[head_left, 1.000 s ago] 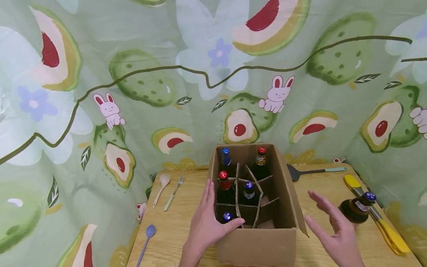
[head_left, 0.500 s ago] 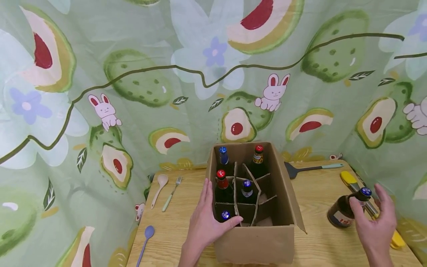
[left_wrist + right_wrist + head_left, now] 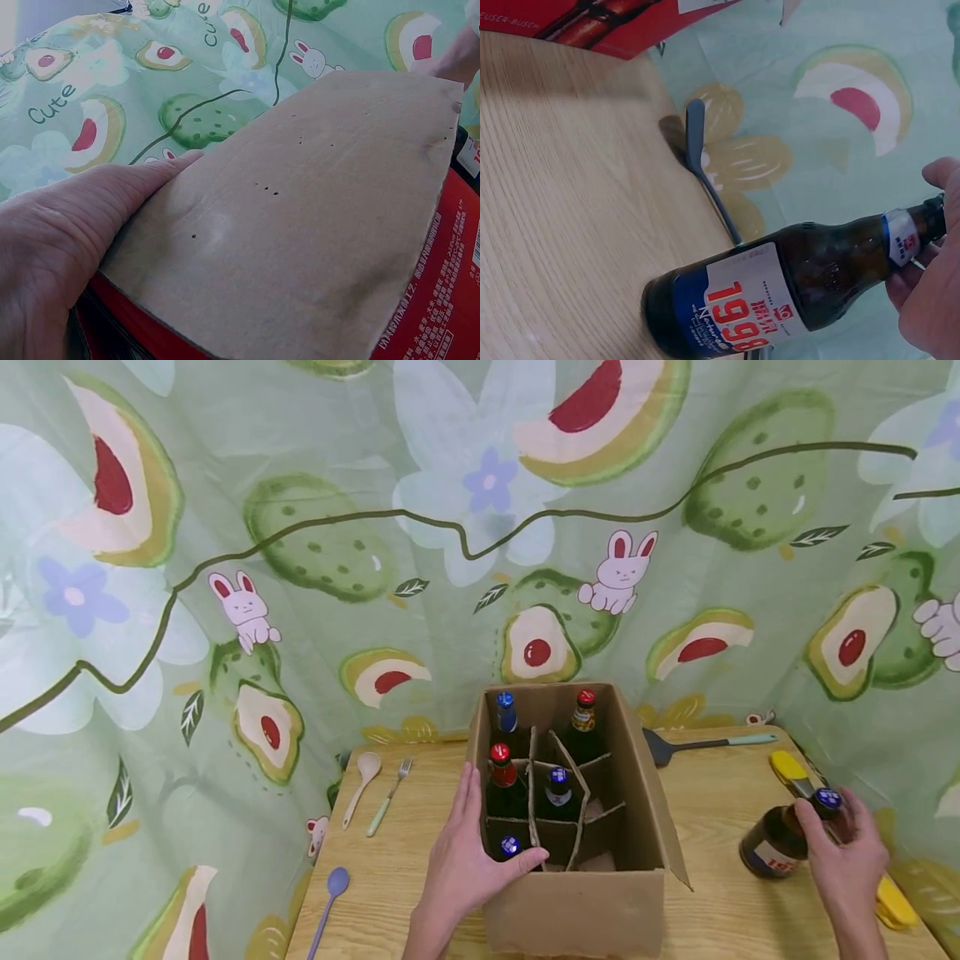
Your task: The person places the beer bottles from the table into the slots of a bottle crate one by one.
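Observation:
A cardboard box (image 3: 585, 906) with dividers stands on the wooden table (image 3: 720, 827), holding several upright bottles with red and blue caps (image 3: 500, 753). My left hand (image 3: 463, 860) holds the box's left wall, thumb hooked over the front corner; the left wrist view shows that hand (image 3: 52, 247) against a cardboard flap (image 3: 300, 225). At the right, my right hand (image 3: 847, 856) grips the neck of a brown blue-capped bottle (image 3: 776, 852), which is tilted on the table. In the right wrist view the bottle (image 3: 780, 300) carries a "1998" label, with my fingers (image 3: 930, 300) round its neck.
A dark spatula (image 3: 701, 745) lies behind the box on the right, and yellow tongs (image 3: 885, 893) sit along the right edge. Left of the box are a beige spoon (image 3: 363, 783), a small fork (image 3: 390, 795) and a blue spoon (image 3: 330, 897). A patterned green cloth (image 3: 375, 552) hangs behind.
My right hand has moved right from beside the box to the lone bottle and closed round its neck. My left hand has stayed on the box.

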The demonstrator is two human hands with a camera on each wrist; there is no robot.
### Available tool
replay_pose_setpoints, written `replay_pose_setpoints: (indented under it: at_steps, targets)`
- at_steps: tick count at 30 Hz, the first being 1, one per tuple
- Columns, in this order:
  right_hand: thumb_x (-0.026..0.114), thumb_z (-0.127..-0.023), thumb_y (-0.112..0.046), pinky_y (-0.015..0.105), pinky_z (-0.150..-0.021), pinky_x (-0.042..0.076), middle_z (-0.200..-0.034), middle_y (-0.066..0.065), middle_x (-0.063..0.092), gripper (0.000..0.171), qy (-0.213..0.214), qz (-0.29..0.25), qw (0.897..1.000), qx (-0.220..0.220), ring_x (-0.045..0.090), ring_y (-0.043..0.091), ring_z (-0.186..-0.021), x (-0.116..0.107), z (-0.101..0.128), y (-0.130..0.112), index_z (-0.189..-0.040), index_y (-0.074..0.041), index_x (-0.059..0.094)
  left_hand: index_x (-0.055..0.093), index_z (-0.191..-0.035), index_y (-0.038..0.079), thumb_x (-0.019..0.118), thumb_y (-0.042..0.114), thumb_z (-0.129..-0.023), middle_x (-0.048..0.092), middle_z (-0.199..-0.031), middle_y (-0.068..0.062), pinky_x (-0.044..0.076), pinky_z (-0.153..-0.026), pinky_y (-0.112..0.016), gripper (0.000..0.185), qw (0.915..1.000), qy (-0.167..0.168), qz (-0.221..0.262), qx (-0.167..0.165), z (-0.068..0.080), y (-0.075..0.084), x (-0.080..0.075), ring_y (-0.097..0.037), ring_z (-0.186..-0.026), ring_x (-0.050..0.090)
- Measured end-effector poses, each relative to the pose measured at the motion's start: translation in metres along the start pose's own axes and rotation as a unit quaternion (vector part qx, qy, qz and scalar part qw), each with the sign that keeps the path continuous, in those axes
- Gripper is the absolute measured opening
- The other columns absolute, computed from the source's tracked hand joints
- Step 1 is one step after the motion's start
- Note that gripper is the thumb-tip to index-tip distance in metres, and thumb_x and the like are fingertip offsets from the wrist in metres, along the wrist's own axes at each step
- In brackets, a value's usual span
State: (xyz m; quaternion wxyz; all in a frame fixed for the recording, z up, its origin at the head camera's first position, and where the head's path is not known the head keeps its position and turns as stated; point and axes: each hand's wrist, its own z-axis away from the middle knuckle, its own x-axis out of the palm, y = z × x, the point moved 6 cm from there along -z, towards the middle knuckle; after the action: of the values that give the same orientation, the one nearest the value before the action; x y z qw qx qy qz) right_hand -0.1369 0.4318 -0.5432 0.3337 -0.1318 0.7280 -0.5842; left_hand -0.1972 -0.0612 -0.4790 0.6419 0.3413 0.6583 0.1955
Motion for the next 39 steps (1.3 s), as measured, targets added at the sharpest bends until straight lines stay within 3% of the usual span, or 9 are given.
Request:
replay_pose_setpoints:
  at_steps: [4,6,13,22,25,30,35,39]
  targets:
    - [0.077,-0.096,-0.023,0.003,-0.068,0.042,-0.085,-0.029,0.058,0.022,0.020,-0.025,0.999,0.010,0.054,-0.010,-0.079,-0.002,-0.003,0.008,-0.117,-0.023,0.072,0.011,-0.170,0.023,0.071,0.091,-0.067,-0.004,-0.173,0.022,0.039,-0.110,-0.069,0.137,1.0000,-0.004,0.005,-0.003,0.001,-0.001,0.002,-0.033,-0.156,0.027]
    - [0.078,-0.096,-0.022,0.002,-0.065,0.042,-0.081,-0.030,0.058,0.016,0.020,-0.031,0.999,0.016,0.054,-0.011,-0.075,-0.003,-0.004,0.011,-0.111,-0.025,0.073,0.011,-0.170,0.023,0.070,0.091,-0.067,-0.004,-0.173,0.022,0.039,-0.110,-0.069,0.137,1.0000,-0.004,0.006,-0.003,0.001,-0.001,0.002,-0.034,-0.156,0.027]
    - [0.073,-0.099,-0.029,0.000,-0.066,0.041,-0.088,-0.036,0.051,0.038,-0.015,0.015,1.000,0.012,0.049,-0.023,-0.076,-0.002,-0.009,0.009,-0.130,-0.007,0.068,0.011,-0.170,0.024,0.071,0.090,-0.067,-0.003,-0.173,0.022,0.040,-0.109,-0.068,0.136,1.0000,-0.001,0.005,-0.006,0.001,-0.002,0.001,-0.034,-0.156,0.028]
    - [0.069,-0.102,-0.030,-0.001,-0.066,0.039,-0.085,-0.040,0.046,0.022,-0.033,0.045,0.998,-0.014,0.042,-0.029,-0.074,0.000,-0.011,0.010,-0.115,-0.014,0.067,0.011,-0.170,0.023,0.070,0.091,-0.067,-0.002,-0.174,0.019,0.040,-0.110,-0.068,0.137,1.0000,-0.002,0.004,-0.005,0.000,-0.002,0.000,-0.034,-0.156,0.029]
    - [0.068,-0.102,-0.028,-0.001,-0.066,0.038,-0.080,-0.041,0.045,0.016,-0.028,0.042,0.998,-0.025,0.044,-0.028,-0.073,0.001,-0.010,0.009,-0.110,-0.014,0.066,0.012,-0.170,0.023,0.070,0.091,-0.067,-0.002,-0.174,0.018,0.040,-0.110,-0.068,0.137,1.0000,-0.003,0.007,-0.006,-0.001,-0.002,0.000,-0.035,-0.155,0.029]
    - [0.068,-0.102,-0.029,-0.001,-0.066,0.037,-0.080,-0.041,0.045,0.022,-0.022,0.049,0.998,-0.033,0.044,-0.027,-0.074,0.001,-0.010,0.009,-0.109,-0.009,0.065,0.012,-0.170,0.023,0.070,0.092,-0.066,-0.002,-0.174,0.019,0.039,-0.110,-0.069,0.137,1.0000,-0.003,0.004,-0.008,-0.001,-0.002,0.000,-0.035,-0.155,0.029]
    - [0.074,-0.099,-0.027,-0.001,-0.066,0.041,-0.082,-0.041,0.053,0.020,0.007,0.006,1.000,-0.016,0.052,-0.024,-0.074,-0.001,-0.009,0.013,-0.114,-0.015,0.076,0.010,-0.170,0.025,0.068,0.093,-0.066,-0.004,-0.173,0.021,0.040,-0.110,-0.069,0.137,1.0000,-0.006,0.001,-0.007,-0.001,-0.002,0.001,-0.034,-0.156,0.028]
    - [0.080,-0.094,-0.022,-0.001,-0.068,0.041,-0.078,-0.043,0.058,0.024,0.036,-0.015,0.998,-0.045,0.055,-0.023,-0.073,-0.001,-0.007,0.012,-0.116,-0.012,0.081,0.010,-0.170,0.025,0.067,0.094,-0.065,-0.004,-0.173,0.021,0.039,-0.109,-0.069,0.138,0.9999,-0.006,0.002,-0.009,-0.001,-0.002,0.001,-0.035,-0.156,0.028]
